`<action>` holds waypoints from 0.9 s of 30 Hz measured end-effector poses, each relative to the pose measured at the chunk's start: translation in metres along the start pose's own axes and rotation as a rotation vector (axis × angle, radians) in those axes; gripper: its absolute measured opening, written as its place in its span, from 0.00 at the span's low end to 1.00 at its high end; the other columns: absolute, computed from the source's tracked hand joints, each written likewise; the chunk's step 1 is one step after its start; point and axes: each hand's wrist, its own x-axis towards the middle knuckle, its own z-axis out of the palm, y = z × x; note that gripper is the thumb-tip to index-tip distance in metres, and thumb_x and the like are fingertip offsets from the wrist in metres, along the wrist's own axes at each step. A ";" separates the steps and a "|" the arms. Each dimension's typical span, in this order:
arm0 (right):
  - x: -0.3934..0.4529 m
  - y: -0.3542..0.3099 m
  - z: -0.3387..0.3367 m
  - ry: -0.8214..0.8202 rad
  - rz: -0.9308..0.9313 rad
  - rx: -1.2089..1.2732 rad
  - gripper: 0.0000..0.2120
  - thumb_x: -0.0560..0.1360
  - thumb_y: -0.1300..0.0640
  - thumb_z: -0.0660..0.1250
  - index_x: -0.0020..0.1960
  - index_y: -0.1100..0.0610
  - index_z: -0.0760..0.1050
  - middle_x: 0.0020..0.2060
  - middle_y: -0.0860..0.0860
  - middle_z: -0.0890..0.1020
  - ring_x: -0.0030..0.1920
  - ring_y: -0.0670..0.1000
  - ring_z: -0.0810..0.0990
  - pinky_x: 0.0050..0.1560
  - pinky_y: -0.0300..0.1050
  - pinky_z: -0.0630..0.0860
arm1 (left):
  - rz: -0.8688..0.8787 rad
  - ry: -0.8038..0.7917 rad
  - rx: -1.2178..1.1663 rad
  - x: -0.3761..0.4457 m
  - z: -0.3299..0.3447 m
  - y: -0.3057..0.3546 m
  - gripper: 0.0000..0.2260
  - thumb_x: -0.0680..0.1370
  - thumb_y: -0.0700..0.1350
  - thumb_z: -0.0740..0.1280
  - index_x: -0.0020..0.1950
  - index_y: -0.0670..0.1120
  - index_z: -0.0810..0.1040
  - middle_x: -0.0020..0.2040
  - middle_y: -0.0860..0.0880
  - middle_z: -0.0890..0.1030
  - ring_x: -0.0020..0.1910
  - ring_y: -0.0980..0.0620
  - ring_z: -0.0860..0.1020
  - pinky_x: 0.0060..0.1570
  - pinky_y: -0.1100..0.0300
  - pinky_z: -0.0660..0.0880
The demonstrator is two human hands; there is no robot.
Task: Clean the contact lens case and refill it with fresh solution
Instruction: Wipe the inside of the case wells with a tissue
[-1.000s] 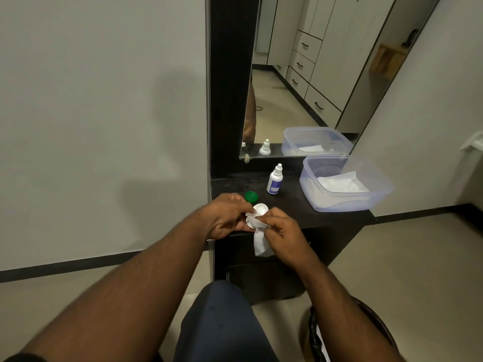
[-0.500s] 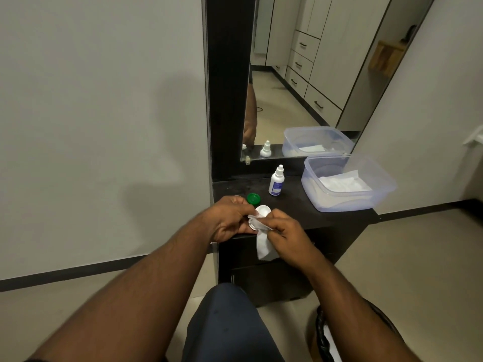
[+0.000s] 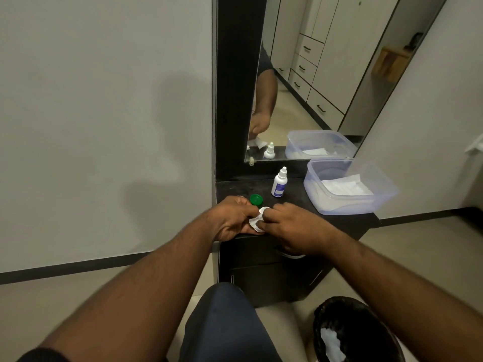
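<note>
My left hand [image 3: 231,219] grips the white contact lens case [image 3: 257,220] at the front edge of the dark dresser top [image 3: 300,202]. My right hand [image 3: 290,226] presses into the case from the right, its fingers closed around a white tissue that is almost fully hidden under the palm. A green cap [image 3: 256,199] lies on the top just behind my left hand. The small white solution bottle [image 3: 279,182] with a blue label stands upright farther back, capped.
A clear plastic tub [image 3: 376,197] holding white tissues sits at the right of the dresser top. A mirror [image 3: 313,87] rises behind. A black waste bin [image 3: 366,322] with a crumpled tissue stands on the floor at lower right. My knee is below the dresser front.
The tissue that hung down below my right hand is now tucked under it. My right hand has rolled over the case. The view tilted down and shows the bin.
</note>
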 end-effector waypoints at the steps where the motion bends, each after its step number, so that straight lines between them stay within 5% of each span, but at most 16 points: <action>1: 0.001 0.004 -0.001 0.001 -0.046 -0.056 0.23 0.63 0.53 0.76 0.57 0.56 0.78 0.45 0.52 0.78 0.39 0.51 0.75 0.36 0.44 0.71 | -0.002 0.001 0.001 0.000 0.000 0.000 0.05 0.76 0.31 0.65 0.47 0.39 0.74 0.45 0.38 0.80 0.37 0.46 0.84 0.37 0.53 0.83; 5: 0.000 0.008 -0.004 0.025 -0.074 -0.191 0.16 0.71 0.55 0.68 0.58 0.57 0.77 0.45 0.54 0.78 0.39 0.53 0.75 0.34 0.46 0.70 | -0.008 0.017 0.009 0.002 -0.001 0.001 0.04 0.75 0.32 0.67 0.48 0.39 0.75 0.46 0.38 0.81 0.39 0.46 0.85 0.40 0.52 0.83; 9: 0.001 -0.029 0.005 0.048 0.175 -0.108 0.16 0.74 0.57 0.55 0.56 0.58 0.77 0.46 0.54 0.77 0.40 0.54 0.76 0.36 0.48 0.71 | 0.046 0.052 0.010 0.004 0.002 -0.003 0.06 0.75 0.31 0.67 0.41 0.40 0.73 0.39 0.40 0.80 0.32 0.49 0.83 0.34 0.53 0.82; 11: 0.008 -0.046 0.004 0.083 0.451 0.313 0.15 0.75 0.62 0.59 0.59 0.61 0.75 0.50 0.55 0.76 0.46 0.55 0.76 0.45 0.47 0.71 | 0.070 0.069 0.003 0.003 0.003 -0.005 0.09 0.74 0.30 0.67 0.38 0.40 0.72 0.37 0.40 0.80 0.31 0.48 0.82 0.31 0.54 0.82; 14: 0.015 -0.046 0.001 0.265 0.936 1.426 0.11 0.73 0.68 0.60 0.51 0.69 0.79 0.40 0.57 0.78 0.40 0.53 0.75 0.40 0.43 0.69 | 0.087 0.076 -0.016 0.002 0.003 -0.004 0.10 0.73 0.29 0.67 0.37 0.40 0.70 0.37 0.40 0.79 0.30 0.48 0.82 0.30 0.53 0.82; 16: 0.008 -0.049 0.002 0.456 1.034 2.040 0.15 0.71 0.72 0.55 0.52 0.70 0.77 0.40 0.61 0.80 0.39 0.54 0.77 0.41 0.46 0.73 | 0.042 0.072 0.011 0.001 0.003 -0.002 0.07 0.74 0.30 0.67 0.41 0.40 0.73 0.43 0.38 0.82 0.35 0.47 0.84 0.34 0.52 0.83; 18: -0.002 -0.056 0.006 0.616 1.059 2.274 0.18 0.70 0.74 0.52 0.51 0.67 0.78 0.41 0.60 0.82 0.39 0.54 0.80 0.44 0.46 0.76 | 0.005 0.067 0.020 0.000 0.002 -0.001 0.06 0.74 0.31 0.68 0.44 0.40 0.74 0.50 0.36 0.82 0.42 0.44 0.85 0.39 0.49 0.83; 21: -0.009 -0.069 0.011 0.662 1.145 2.157 0.18 0.71 0.74 0.52 0.45 0.63 0.79 0.36 0.57 0.83 0.35 0.52 0.81 0.41 0.45 0.76 | -0.013 0.039 -0.011 -0.001 0.002 -0.001 0.05 0.75 0.31 0.68 0.46 0.39 0.74 0.54 0.34 0.81 0.47 0.40 0.84 0.42 0.45 0.82; 27: -0.001 -0.075 0.014 0.555 1.134 1.562 0.13 0.76 0.66 0.60 0.53 0.56 0.80 0.46 0.54 0.81 0.43 0.49 0.79 0.42 0.37 0.73 | -0.034 0.018 -0.044 -0.005 0.002 0.001 0.08 0.75 0.30 0.67 0.53 0.35 0.74 0.53 0.34 0.81 0.45 0.40 0.84 0.39 0.47 0.83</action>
